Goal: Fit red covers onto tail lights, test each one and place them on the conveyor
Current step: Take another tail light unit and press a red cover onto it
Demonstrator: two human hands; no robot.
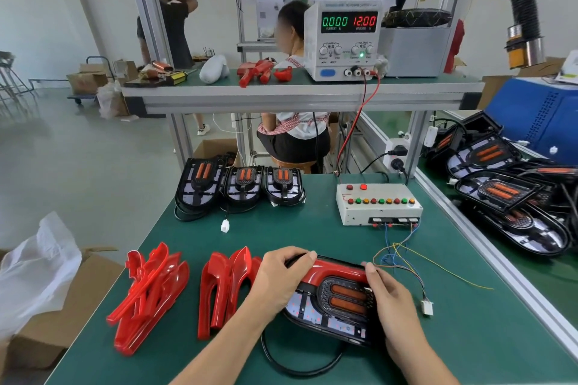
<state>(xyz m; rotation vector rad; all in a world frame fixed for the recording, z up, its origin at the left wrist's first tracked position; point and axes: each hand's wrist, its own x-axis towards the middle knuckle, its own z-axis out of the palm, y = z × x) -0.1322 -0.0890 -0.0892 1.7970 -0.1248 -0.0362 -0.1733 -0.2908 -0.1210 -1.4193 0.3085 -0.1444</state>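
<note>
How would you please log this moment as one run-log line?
step: fitting red cover onto tail light | left hand: gripping | right hand: pressing | tester box: unconnected

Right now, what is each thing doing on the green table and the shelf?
Tail light: held by both hands, unlit, red cover on top.
Left hand: gripping the tail light's left end.
Right hand: pressing the cover's right end.
Power supply: on, showing 0.000 and 12.00.
Three tail lights: uncovered, at the back.
Spare red covers: piled loose.
White plug: unplugged.
</note>
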